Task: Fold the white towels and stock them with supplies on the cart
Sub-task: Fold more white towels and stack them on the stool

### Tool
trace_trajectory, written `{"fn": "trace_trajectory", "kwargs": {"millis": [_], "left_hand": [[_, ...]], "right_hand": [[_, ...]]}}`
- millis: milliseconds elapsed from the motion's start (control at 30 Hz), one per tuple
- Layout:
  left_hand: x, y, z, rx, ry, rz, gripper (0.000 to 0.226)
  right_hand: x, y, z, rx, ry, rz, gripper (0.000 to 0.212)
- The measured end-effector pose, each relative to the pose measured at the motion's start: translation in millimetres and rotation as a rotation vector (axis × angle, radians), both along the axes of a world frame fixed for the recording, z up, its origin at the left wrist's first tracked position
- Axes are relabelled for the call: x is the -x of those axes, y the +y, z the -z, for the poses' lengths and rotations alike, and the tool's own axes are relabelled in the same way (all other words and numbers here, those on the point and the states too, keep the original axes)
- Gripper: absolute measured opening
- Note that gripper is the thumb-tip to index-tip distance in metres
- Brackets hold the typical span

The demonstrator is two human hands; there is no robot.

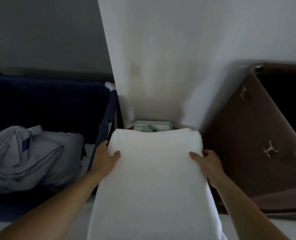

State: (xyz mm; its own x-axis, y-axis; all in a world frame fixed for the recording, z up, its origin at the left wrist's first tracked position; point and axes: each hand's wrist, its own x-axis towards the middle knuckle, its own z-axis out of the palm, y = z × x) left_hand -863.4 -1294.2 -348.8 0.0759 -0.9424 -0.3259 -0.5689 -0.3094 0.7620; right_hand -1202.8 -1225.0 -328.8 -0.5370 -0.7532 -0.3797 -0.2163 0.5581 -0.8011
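Note:
A folded white towel (pixel 155 170) fills the middle of the view, long side running away from me. My left hand (pixel 105 159) grips its left edge with the thumb on top. On the opposite edge, my right hand (pixel 207 161) holds on the same way. Past the towel's far end lie a few pale green packets (pixel 153 126) on a brown surface. The underside of the towel and whatever it rests on are hidden.
A dark blue fabric bin (pixel 105 118) stands at the left with crumpled pale linen (pixel 25 158) in it. A brown cabinet (pixel 258 135) with metal handles is at the right. A white wall (pixel 161 58) rises straight ahead.

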Motion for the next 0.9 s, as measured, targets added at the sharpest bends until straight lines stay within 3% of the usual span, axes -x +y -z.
{"fn": "trace_trajectory", "kwargs": {"millis": [167,367,500,633,767,900], "left_hand": [[-23,79,14,0.01,-0.034,0.006,0.058],[-46,148,20,-0.03,0.01,-0.058,0.029],[-53,183,24,-0.057,0.033,-0.106,0.015],[-60,195,26,-0.124,0.01,-0.123,0.023],[-63,191,26,-0.177,-0.01,-0.079,0.028],[-64,192,31,-0.251,-0.004,-0.118,0.035]], "right_hand": [[-13,68,-11,-0.106,-0.039,-0.121,0.045],[-21,149,-21,-0.143,0.063,-0.145,0.023],[-30,189,-20,-0.128,0.163,-0.132,0.032],[-38,204,-16,-0.193,0.298,-0.161,0.035],[-31,203,-9,-0.107,0.212,-0.086,0.031],[-34,209,14,-0.164,0.135,-0.025,0.038]]}}
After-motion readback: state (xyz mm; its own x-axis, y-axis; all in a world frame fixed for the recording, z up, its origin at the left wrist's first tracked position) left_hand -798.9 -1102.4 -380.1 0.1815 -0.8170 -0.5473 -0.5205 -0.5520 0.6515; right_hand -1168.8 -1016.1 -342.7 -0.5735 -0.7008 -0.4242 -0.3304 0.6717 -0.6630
